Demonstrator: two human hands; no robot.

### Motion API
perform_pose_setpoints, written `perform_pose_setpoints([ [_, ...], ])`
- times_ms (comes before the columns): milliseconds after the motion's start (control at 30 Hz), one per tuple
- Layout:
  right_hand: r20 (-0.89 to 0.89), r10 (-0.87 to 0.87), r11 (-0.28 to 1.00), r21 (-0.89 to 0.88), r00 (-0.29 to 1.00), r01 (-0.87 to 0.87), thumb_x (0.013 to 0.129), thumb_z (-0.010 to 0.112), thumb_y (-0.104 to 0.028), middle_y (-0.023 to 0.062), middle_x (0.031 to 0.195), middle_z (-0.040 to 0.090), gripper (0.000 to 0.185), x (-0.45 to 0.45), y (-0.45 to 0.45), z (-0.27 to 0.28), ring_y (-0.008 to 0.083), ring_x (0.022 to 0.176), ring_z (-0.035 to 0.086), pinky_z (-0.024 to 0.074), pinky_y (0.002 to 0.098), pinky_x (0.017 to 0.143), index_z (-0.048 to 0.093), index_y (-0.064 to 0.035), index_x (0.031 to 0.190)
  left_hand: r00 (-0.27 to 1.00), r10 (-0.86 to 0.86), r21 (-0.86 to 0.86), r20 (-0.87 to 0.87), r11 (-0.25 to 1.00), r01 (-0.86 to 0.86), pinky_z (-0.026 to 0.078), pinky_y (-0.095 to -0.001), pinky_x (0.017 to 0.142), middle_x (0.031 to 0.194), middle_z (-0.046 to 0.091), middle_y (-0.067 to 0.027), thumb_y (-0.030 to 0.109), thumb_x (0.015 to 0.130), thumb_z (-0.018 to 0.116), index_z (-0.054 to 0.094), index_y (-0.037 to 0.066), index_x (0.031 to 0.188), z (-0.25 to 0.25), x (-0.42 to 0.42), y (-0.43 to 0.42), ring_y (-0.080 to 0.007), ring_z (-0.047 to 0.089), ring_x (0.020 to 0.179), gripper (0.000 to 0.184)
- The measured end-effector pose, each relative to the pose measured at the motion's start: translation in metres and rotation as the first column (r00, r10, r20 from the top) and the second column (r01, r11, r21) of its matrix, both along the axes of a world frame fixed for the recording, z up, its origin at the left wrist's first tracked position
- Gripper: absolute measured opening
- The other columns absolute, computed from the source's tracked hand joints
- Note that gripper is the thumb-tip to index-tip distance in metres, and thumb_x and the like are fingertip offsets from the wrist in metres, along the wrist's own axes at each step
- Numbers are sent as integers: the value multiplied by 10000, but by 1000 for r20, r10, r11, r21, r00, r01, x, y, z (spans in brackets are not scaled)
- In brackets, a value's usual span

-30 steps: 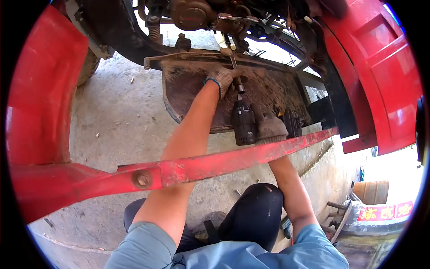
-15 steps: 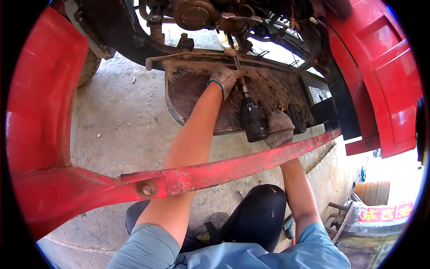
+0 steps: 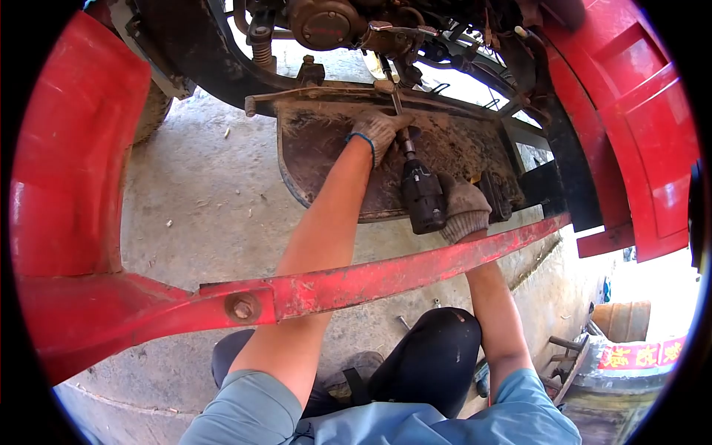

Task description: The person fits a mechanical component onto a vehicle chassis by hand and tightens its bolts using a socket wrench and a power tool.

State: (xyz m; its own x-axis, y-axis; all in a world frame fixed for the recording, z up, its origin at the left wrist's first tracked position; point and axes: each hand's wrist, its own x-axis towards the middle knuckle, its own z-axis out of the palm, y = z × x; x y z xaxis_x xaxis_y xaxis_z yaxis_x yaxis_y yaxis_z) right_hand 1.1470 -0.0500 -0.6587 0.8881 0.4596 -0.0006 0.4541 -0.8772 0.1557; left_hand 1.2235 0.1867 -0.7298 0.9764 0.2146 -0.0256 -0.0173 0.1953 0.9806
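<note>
One pwr tool (image 3: 424,199), body just L of gloved R hand (image 3: 466,206), gripped.

Bright daylight, strong fisheye edge distortion

Both gloved hands forward, left arm reaching farther

The left arm (image 3: 320,222) stretches long and nearly straight up the view, its gloved left hand (image 3: 376,135) angled inward, one digit extended to the right and the others partly hidden. The right forearm (image 3: 495,297) rises more steeply from a bent elbow, partly covered midway; the gloved right hand (image 3: 466,204) is curled closed, nearer the body. Both forearms are bare below short blue sleeves (image 3: 248,404). The bent knee (image 3: 445,334) sits between the arms.
</note>
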Motion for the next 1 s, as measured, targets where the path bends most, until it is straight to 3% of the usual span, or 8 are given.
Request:
perform_pose_setpoints([
  [200, 11, -12, 1000, -14, 1000, 12, 908, 654, -291, 209, 991, 733, 416, 3, 4, -2, 374, 909, 733, 583, 481, 734, 622, -161, 1302, 980, -77, -203, -186, 978, 38, 422, -320, 459, 719, 681, -72, 375, 848, 836, 704, 24, 757, 7, -6, -2, -146, 546, 504, 386],
  [333, 22, -34, 999, -33, 999, 35, 909, 654, -295, 212, 994, 735, 401, 8, 9, -5, 373, 910, 734, 584, 481, 736, 631, -154, 1284, 994, -27, 89, -103, 995, 36, 452, -314, 484, 743, 697, -73, 355, 903, 781, 736, 20, 834, -16, 12, 0, -144, 589, 546, 346],
  [400, 50, -16, 999, -31, 999, 18, 912, 652, -292, 211, 986, 736, 384, 8, 10, -9, 373, 906, 734, 585, 480, 736, 636, -150, 1268, 963, -131, 659, 236, 749, -59, 494, -318, 552, 840, 732, -72, 287, 993, 663, 766, 105, 1055, -9, -5, 5, -156, 628, 613, 218],
  [467, 125, 42, 999, -23, 991, -39, 917, 645, -283, 206, 960, 741, 347, 7, 7, -14, 375, 891, 736, 590, 479, 735, 642, -141, 1234, 964, -209, 300, -167, 920, 252, 532, -340, 669, 990, 748, -60, 223, 1043, 557, 710, 237, 1258, 8, 0, 1, -164, 660, 729, 264],
  [533, 101, 26, 998, -51, 995, -21, 919, 643, -270, 207, 963, 740, 333, 13, 4, -18, 376, 895, 736, 592, 480, 741, 644, -137, 1225, 995, -96, 836, -19, 545, 69, 555, -364, 781, 1112, 735, -65, 204, 1036, 543, 655, 252, 1337, -9, 14, -3, -189, 677, 842, 325],
  [667, 54, -35, 999, -16, 998, 36, 914, 651, -297, 204, 1008, 744, 314, 15, 12, -7, 375, 962, 731, 590, 480, 812, 667, -162, 1196, 951, -279, 939, 132, 341, -30, 478, -371, 1070, 1384, 647, -71, 371, 1061, 394, 591, 250, 1379, -131, 131, -25, -278, 639, 1194, 393],
  [733, 51, -25, 996, -83, 998, 29, 920, 643, -281, 199, 999, 745, 294, 36, -3, -22, 382, 954, 730, 590, 487, 806, 673, -163, 1188, 970, -243, 965, -13, 251, 75, 566, -351, 861, 1128, 732, -20, 183, 1014, 553, 697, 233, 1256, -16, 20, 7, -180, 696, 951, 286],
  [1000, 105, 26, 999, -45, 994, -22, 938, 624, -287, 189, 934, 741, 361, 53, -11, -37, 373, 866, 735, 583, 484, 720, 632, -195, 1287, 979, -200, 969, 47, 248, 4, 573, -400, 851, 1122, 720, -123, 172, 1019, 525, 635, 246, 1328, -2, 8, 3, -268, 709, 983, 337],
])
